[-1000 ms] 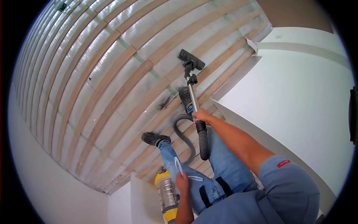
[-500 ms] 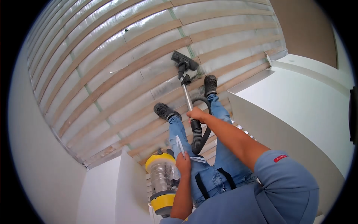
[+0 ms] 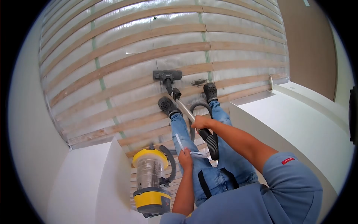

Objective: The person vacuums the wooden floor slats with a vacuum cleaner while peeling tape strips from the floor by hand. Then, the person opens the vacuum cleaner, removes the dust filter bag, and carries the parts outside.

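Note:
My right hand (image 3: pixel 201 122) is closed around the vacuum cleaner wand (image 3: pixel 185 110), where it meets the black ribbed hose (image 3: pixel 210 143). At the wand's far end, the black floor head (image 3: pixel 167 75) rests on the slatted floor, in front of my left shoe. My left hand (image 3: pixel 185 158) is closed on a thin white strip (image 3: pixel 179 142), bent so that its two ends stick out, over my left thigh. Beside my left leg stands the yellow, silver and black canister vacuum (image 3: pixel 149 174). A dark smudge of debris (image 3: pixel 198 81) lies just right of the floor head.
Wooden battens (image 3: pixel 134 56) run across a silvery foil floor, crossed by green tape (image 3: pixel 101 82). My black clogs (image 3: pixel 210 92) stand on the battens. A white ledge (image 3: pixel 298 112) is on the right, a white block (image 3: pixel 80 175) at lower left, and a brown panel (image 3: pixel 307 44) at upper right.
The floor head has swept left and back toward my feet, and the wand now slants left. My view has turned, showing more of the canister. My left hand keeps the white strip.

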`<state>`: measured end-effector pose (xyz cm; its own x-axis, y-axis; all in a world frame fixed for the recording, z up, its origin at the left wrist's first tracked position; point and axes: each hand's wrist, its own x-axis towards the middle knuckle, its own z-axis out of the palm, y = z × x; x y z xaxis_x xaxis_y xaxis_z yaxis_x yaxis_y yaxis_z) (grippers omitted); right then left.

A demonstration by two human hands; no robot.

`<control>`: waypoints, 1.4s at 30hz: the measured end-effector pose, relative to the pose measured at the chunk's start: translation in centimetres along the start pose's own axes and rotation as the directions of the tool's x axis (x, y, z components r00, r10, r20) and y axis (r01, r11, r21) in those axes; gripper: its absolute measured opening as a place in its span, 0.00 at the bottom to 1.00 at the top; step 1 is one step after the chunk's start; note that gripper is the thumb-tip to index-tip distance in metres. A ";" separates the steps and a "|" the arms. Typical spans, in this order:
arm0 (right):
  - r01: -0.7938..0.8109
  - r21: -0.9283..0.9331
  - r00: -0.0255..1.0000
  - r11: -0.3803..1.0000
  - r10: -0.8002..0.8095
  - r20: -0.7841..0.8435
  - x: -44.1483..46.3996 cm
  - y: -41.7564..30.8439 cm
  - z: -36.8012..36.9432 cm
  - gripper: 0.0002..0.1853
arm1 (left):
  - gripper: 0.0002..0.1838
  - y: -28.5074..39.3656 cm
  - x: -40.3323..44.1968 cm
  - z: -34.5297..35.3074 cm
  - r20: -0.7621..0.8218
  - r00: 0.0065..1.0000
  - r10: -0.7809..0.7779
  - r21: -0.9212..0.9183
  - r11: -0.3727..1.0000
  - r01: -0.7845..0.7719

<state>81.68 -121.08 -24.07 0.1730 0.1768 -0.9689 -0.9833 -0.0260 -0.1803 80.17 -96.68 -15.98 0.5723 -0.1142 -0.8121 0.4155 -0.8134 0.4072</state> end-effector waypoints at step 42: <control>-0.234 -0.972 0.904 0.022 -0.362 -0.226 -9.3 18.6 -43.6 0.08 | 0.25 3.7 -8.5 22.1 -0.173 0.937 -0.302 -0.260 0.932 0.252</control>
<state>64.32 -166.07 -25.82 0.5253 -0.0526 -0.8493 -0.0061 -0.9983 0.0581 61.22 -111.31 -16.79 0.5333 0.2374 -0.8119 0.7156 -0.6384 0.2834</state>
